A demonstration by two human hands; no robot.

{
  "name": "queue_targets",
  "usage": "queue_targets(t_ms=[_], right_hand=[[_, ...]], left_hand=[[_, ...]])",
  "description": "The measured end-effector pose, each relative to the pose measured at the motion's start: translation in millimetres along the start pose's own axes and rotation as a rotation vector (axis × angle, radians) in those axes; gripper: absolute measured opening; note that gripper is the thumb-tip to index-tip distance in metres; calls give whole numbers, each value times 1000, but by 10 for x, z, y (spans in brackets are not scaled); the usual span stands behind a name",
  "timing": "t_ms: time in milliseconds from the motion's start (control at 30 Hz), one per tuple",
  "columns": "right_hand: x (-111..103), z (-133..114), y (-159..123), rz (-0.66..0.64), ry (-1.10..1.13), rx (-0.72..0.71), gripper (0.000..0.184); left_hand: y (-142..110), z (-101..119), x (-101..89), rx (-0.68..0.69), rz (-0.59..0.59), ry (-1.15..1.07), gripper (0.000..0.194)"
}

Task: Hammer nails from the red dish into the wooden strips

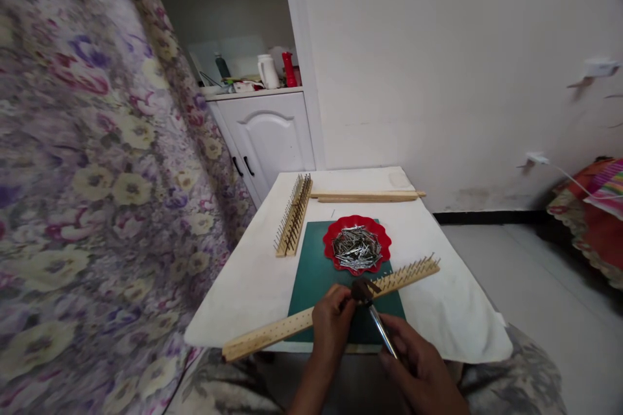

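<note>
My right hand (418,363) is wrapped round the metal shaft of a claw hammer (380,325), its dark head low over a wooden strip (275,332). The strip lies slantwise across a green mat (311,259). Nails stand up along its right part, while dotted marks or holes run along the left part. Pinched fingers of my left hand (333,318) rest at the strip's middle, right beside the hammer head; what they hold is too small to make out. Just beyond, a red scalloped dish (329,248) holds a heap of nails (357,248).
Nail-studded wooden strips (294,217) lie at the table's left, and plain wooden strips (367,196) along its back. A white cloth (238,298) covers the table. A floral curtain (121,175) hangs left; a white cabinet (275,133) and wall stand behind.
</note>
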State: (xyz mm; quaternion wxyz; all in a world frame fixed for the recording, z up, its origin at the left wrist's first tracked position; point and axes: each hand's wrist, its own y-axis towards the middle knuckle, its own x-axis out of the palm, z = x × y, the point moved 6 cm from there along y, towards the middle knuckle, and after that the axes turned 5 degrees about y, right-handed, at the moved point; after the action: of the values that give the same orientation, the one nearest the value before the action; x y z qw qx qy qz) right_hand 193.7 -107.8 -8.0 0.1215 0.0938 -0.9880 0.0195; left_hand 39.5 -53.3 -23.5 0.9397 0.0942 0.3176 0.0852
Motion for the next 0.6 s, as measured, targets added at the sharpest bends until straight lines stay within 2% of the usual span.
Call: queue_targets(t_ms=[600], right_hand=[[1, 3, 17, -32, -57, -63, 35]], left_hand=[[-5, 5, -6, -7, 17, 2, 17]])
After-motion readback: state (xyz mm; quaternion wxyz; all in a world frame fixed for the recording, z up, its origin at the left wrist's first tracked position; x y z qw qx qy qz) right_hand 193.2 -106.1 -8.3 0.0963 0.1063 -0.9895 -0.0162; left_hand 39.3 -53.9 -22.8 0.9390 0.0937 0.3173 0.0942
